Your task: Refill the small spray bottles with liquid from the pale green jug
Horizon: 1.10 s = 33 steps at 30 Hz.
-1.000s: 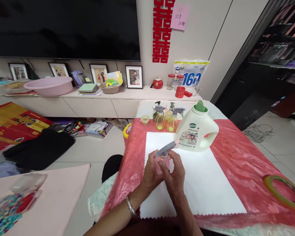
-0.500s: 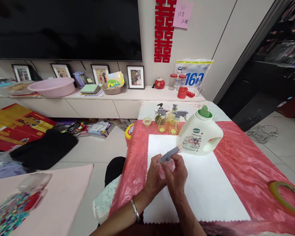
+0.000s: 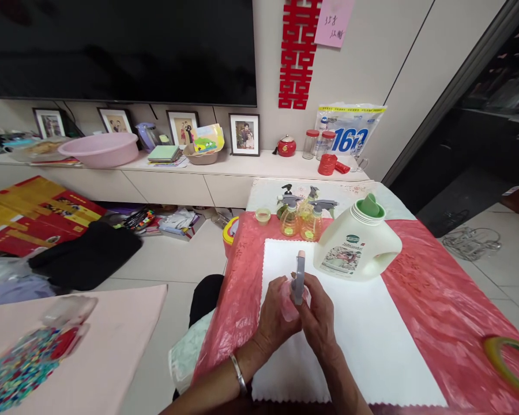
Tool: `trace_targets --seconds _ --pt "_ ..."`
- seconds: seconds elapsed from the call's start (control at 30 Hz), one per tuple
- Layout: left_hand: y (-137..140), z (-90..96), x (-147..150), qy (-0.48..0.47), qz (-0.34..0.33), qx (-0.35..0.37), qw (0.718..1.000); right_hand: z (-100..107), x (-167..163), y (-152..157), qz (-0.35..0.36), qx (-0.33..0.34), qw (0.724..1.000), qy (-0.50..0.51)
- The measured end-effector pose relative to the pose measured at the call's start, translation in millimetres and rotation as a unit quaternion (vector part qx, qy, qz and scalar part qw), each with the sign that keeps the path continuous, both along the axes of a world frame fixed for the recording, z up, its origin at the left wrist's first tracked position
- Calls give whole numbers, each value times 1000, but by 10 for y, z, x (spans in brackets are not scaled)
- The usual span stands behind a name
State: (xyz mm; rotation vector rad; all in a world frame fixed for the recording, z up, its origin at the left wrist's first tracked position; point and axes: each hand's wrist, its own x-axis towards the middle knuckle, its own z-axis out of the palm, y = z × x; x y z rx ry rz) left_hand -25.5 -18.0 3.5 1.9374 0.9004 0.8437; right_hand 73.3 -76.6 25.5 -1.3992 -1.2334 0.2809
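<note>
A small pink spray bottle [image 3: 289, 306] with a grey trigger head [image 3: 300, 280] is between my hands, over a white scallop-edged sheet [image 3: 372, 340]. My left hand [image 3: 273, 314], a silver bangle on its wrist, is wrapped round the bottle's body. At the neck, just under the trigger head, my right hand [image 3: 322, 314] grips with thumb and fingers. The nozzle points away from me. Beyond the hands stands a big cream jug [image 3: 363, 248] with a green cap [image 3: 371, 206]. Amber spray bottles [image 3: 290, 222] with grey heads stand left of it, beside a small cup of pale liquid [image 3: 263, 216].
Red plastic film [image 3: 432, 276] covers the table, with a roll of tape [image 3: 512, 366] at the right. On the left, a pink surface [image 3: 112, 346] bears colourful small pieces [image 3: 21, 363]. A low cabinet [image 3: 164, 187] runs behind, holding a pink basin [image 3: 101, 151] and framed photos.
The grey trigger head has turned from pointing right to pointing straight away from me. My right hand has shifted round the neck; my left still holds the body. The view has swung slightly left.
</note>
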Motion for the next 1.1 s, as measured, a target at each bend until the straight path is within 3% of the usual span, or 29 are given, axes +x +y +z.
trace_targets --seconds 0.2,0.53,1.1 --pt "19 23 -10 25 -17 32 999 -4 36 -15 35 -6 999 11" --pt "10 145 -18 3 -34 34 999 -228 -42 58 -62 7 997 39" --pt "-8 6 -43 -49 1 6 999 -49 2 -43 14 5 1000 27"
